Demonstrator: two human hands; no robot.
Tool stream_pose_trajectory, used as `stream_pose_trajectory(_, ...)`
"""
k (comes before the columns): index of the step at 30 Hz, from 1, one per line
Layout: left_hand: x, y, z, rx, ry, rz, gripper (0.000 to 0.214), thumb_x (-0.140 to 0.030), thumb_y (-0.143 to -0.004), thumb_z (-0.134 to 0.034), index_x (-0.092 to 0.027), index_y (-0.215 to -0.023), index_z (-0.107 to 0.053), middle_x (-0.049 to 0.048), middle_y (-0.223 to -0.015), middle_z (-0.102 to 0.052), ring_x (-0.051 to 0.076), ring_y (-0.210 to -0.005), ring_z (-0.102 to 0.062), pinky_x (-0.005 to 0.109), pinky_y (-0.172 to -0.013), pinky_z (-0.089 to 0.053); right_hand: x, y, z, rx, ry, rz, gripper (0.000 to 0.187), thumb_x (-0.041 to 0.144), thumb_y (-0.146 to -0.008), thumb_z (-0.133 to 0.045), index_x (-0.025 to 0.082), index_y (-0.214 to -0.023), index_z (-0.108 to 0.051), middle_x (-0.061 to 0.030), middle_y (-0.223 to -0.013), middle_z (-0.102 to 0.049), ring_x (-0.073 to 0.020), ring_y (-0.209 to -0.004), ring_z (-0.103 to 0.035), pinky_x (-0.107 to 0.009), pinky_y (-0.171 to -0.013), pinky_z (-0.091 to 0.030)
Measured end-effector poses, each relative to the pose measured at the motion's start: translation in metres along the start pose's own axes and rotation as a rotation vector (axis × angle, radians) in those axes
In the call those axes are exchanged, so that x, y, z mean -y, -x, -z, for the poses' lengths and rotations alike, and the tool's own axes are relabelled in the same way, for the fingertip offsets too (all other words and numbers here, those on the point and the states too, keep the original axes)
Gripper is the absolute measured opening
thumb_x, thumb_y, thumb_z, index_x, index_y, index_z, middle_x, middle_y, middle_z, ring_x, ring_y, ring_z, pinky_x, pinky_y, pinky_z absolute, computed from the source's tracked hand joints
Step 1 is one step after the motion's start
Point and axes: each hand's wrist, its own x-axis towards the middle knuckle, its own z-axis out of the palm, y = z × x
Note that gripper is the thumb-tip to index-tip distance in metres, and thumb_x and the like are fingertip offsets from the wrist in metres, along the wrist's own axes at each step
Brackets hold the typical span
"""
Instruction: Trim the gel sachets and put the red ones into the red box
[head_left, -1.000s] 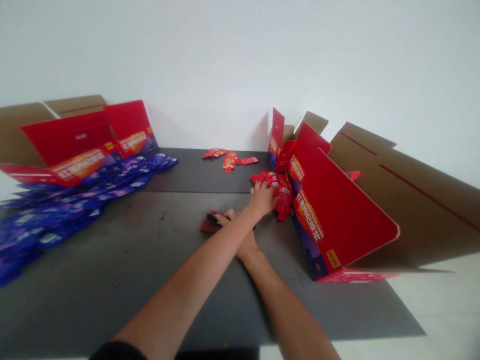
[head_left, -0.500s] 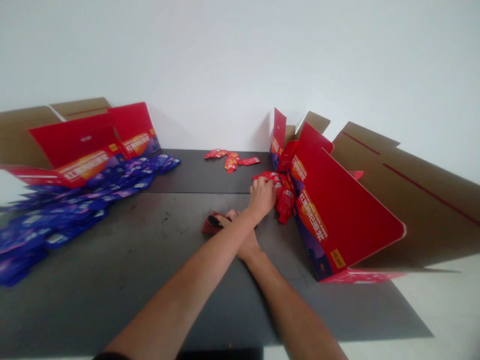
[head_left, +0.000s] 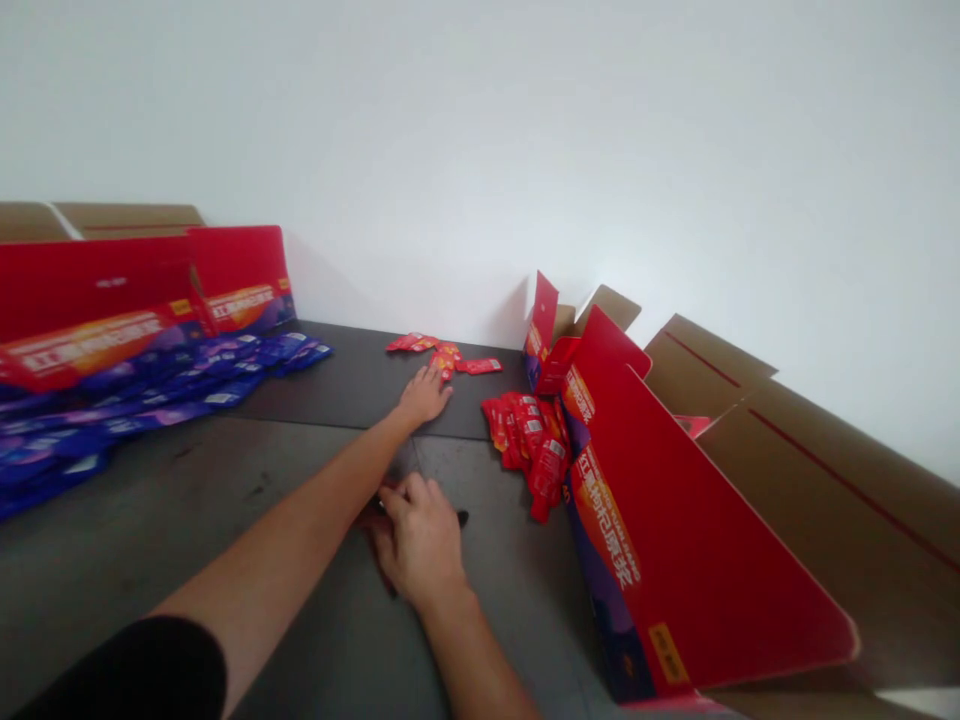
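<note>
My left hand [head_left: 426,395] reaches forward, palm down and fingers stretched out, its fingertips at the near edge of the small red and orange sachets [head_left: 447,358] by the wall. Nearer to me, my right hand [head_left: 420,535] is closed over a reddish-brown folded piece with a dark end [head_left: 463,518], pressed low to the table. Most of that piece is hidden by the hand and my left forearm, so its kind is unclear. A heap of red sachets [head_left: 534,440] lies to the right of both hands.
Blue sachets [head_left: 187,385] are piled along the left, before an open red carton [head_left: 90,330]. On the right stand a large open red carton [head_left: 675,530] and a smaller one [head_left: 551,345], flaps spread. A white wall [head_left: 420,150] closes off the dark table [head_left: 300,480].
My left hand has moved left and away from the red heap to the sachets by the wall. My right hand shifted slightly left and nearer, still on the folded piece. The view has turned.
</note>
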Motion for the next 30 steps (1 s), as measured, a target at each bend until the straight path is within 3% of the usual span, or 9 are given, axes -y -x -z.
stream_pose_trajectory(4,0.019,-0.010,-0.016,0.072,0.001,-0.086,0.051,-0.040,-0.101,-0.045,-0.010,-0.140,-0.054,0.0164,-0.158,-0.044,0.029,-0.150,-0.031,0.039,-0.120,-0.024,0.000,0.000,-0.001,-0.019,-0.052,-0.006,0.037,0.035,-0.095,-0.062,0.030,-0.132,-0.064,-0.0075,-0.107,-0.061,-0.0257,-0.097,-0.054,-0.038,-0.079,-0.048)
stream_pose_trajectory(6,0.024,-0.009,-0.016,0.098,0.000,-0.119,0.049,-0.040,-0.102,-0.046,-0.011,-0.139,-0.056,0.0157,-0.157,-0.047,0.027,-0.148,-0.037,0.040,-0.120,-0.025,-0.002,-0.001,0.000,-0.028,-0.063,0.000,0.040,0.034,-0.094,-0.063,0.031,-0.134,-0.064,-0.0073,-0.107,-0.061,-0.0254,-0.097,-0.054,-0.038,-0.079,-0.048)
stream_pose_trajectory(9,0.030,0.004,-0.009,0.108,-0.004,-0.144,0.045,-0.041,-0.102,-0.051,-0.014,-0.138,-0.058,0.0142,-0.152,-0.052,0.027,-0.142,-0.045,0.048,-0.119,-0.029,-0.012,-0.002,0.007,0.005,-0.091,0.058,0.044,0.032,-0.092,-0.066,0.032,-0.136,-0.064,-0.0051,-0.104,-0.062,-0.0229,-0.096,-0.056,-0.034,-0.081,-0.048)
stream_pose_trajectory(11,0.034,0.022,-0.002,0.096,-0.007,-0.155,0.040,-0.037,-0.103,-0.051,-0.017,-0.136,-0.060,0.0130,-0.150,-0.055,0.025,-0.140,-0.048,0.045,-0.120,-0.030,-0.022,-0.003,0.016,0.036,-0.139,0.100,0.041,0.032,-0.092,-0.067,0.032,-0.133,-0.067,-0.0032,-0.101,-0.064,-0.0201,-0.093,-0.058,-0.031,-0.081,-0.048)
stream_pose_trajectory(14,0.038,0.058,0.009,0.056,-0.011,-0.159,0.037,-0.031,-0.103,-0.049,-0.017,-0.135,-0.061,0.0129,-0.148,-0.057,0.024,-0.139,-0.049,0.044,-0.119,-0.032,-0.038,-0.003,0.029,0.014,-0.214,0.075,0.030,0.032,-0.094,-0.066,0.030,-0.122,-0.074,-0.0023,-0.096,-0.065,-0.0166,-0.088,-0.062,-0.027,-0.078,-0.049)
stream_pose_trajectory(18,0.032,0.119,0.024,0.015,-0.019,-0.150,0.038,-0.021,-0.100,-0.047,-0.018,-0.136,-0.061,0.0106,-0.145,-0.060,0.023,-0.137,-0.052,0.041,-0.118,-0.037,-0.050,-0.001,0.040,-0.147,-0.284,0.047,0.029,0.034,-0.095,-0.065,0.028,-0.121,-0.075,-0.0030,-0.093,-0.065,-0.0159,-0.083,-0.063,-0.026,-0.075,-0.050)
stream_pose_trajectory(24,-0.002,0.222,0.045,-0.039,-0.036,-0.175,0.038,-0.018,-0.101,-0.043,-0.013,-0.133,-0.063,0.0147,-0.140,-0.059,0.026,-0.133,-0.052,0.043,-0.115,-0.041,-0.054,0.001,0.034,-0.435,-0.312,0.022,0.034,0.038,-0.095,-0.064,0.025,-0.124,-0.073,-0.0042,-0.092,-0.064,-0.0192,-0.086,-0.063,-0.031,-0.078,-0.052)
stream_pose_trajectory(30,-0.033,0.321,0.077,-0.051,-0.054,-0.178,0.034,-0.027,-0.101,-0.050,-0.016,-0.131,-0.063,0.0133,-0.129,-0.059,0.028,-0.122,-0.052,0.045,-0.103,-0.048,-0.060,0.008,0.028,-0.507,-0.245,-0.028,0.038,0.043,-0.094,-0.063,0.022,-0.124,-0.074,-0.0041,-0.091,-0.062,-0.0196,-0.082,-0.063,-0.033,-0.077,-0.052)
